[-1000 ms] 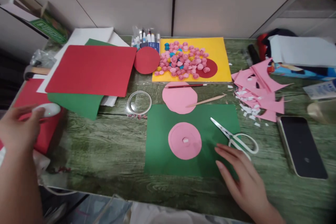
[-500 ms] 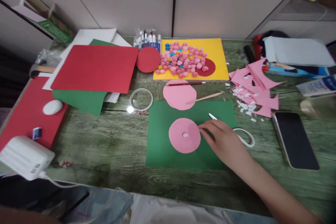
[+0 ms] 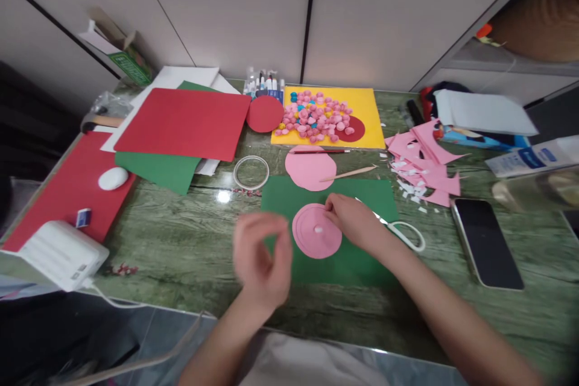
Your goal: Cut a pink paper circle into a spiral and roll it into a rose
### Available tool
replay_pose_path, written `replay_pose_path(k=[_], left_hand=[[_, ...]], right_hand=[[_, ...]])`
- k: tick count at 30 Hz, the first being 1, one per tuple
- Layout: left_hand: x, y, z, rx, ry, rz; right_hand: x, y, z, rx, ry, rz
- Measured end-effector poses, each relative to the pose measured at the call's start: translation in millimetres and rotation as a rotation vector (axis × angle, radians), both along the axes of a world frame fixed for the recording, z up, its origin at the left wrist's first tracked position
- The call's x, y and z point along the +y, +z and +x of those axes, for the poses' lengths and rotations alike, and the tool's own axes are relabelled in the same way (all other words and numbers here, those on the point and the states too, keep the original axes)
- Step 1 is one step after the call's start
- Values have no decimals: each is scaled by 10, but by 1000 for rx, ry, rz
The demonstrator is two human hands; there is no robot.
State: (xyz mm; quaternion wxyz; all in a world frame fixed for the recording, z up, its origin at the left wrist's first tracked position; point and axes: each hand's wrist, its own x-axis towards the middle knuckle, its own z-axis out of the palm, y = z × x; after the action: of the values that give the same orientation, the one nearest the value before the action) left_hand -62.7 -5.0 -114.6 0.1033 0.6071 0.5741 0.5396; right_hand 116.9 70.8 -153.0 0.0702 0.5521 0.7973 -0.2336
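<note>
Round pink paper (image 3: 310,246) on a rectangular green sheet (image 3: 337,270), right hand (image 3: 353,221) bunched at the paper's one-o'clock edge, grip unclear, blurred left hand (image 3: 262,260) curled at eight o'clock, contents unclear

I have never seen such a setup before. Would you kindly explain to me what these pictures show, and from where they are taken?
There is no machine here: a person works with two bare hands. One camera, worn on the head, looks forward and down.

On the table, a pink disc with a small white patch lies on a green sheet. The right hand has its fingertips at the disc's upper right edge; whether they grip it, I cannot tell. The left hand is blurred, left of the disc, and I see nothing in it.

White-handled scissors lie near the right hand, and a phone farther right. Farther back, small, mostly pink pieces cover part of a yellow sheet.
</note>
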Motion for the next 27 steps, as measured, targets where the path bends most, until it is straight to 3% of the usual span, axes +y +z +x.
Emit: replay_pose_path(k=[5,6,10,17,23,27], left_hand=[[495,-179,264,653,-226,-727],[550,-216,302,683,-252,-774],[669,-265,357,722,-337,-830],[840,-168,347,678,-437,-931],[1032,-157,187,491,-568,-945],[985,-130,102,301,-667,-916]], right_hand=[[10,-22,26,74,7,-16],[9,-29,27,89,8,-15],[3,-69,38,161,1,-8],[-24,-113,67,296,-60,11],[-55,-138,72,437,-192,117],[-102,-108,85,532,-264,182]])
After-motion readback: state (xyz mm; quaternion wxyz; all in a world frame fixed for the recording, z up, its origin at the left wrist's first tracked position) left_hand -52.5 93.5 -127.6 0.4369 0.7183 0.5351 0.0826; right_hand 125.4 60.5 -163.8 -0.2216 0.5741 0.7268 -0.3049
